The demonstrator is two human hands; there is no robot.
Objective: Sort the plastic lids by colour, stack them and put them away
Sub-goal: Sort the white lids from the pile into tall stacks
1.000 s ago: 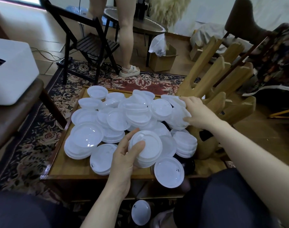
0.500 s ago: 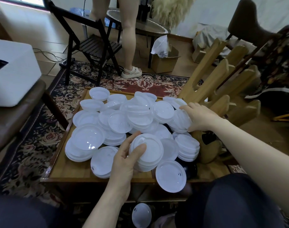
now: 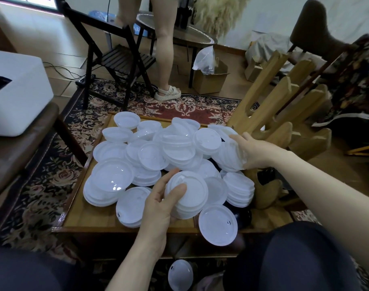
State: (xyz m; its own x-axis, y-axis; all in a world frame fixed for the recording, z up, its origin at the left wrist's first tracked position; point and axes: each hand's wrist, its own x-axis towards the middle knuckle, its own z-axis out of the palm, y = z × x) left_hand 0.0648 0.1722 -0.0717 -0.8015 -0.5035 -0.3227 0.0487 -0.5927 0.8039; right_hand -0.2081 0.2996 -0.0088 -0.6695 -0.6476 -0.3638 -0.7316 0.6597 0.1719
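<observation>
**Two stacks held, a short gap between them**

Low over a patterned rug, a wooden table [image 3: 91, 217] is heaped with white lids [image 3: 150, 156]. A flat stack [image 3: 189, 196] near the front edge is clasped by the left hand [image 3: 158, 206] — thumb on top, fingers curled round its rim. A tilted stack [image 3: 229, 154] is cupped by the right hand [image 3: 257, 151], up and to the right of the first, lying on its side. Joining them is judged the next step — the right hand is nearer.

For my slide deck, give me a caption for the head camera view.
Left hand grips a stack of white lids while right hand gathers more from the wooden tray.
</observation>
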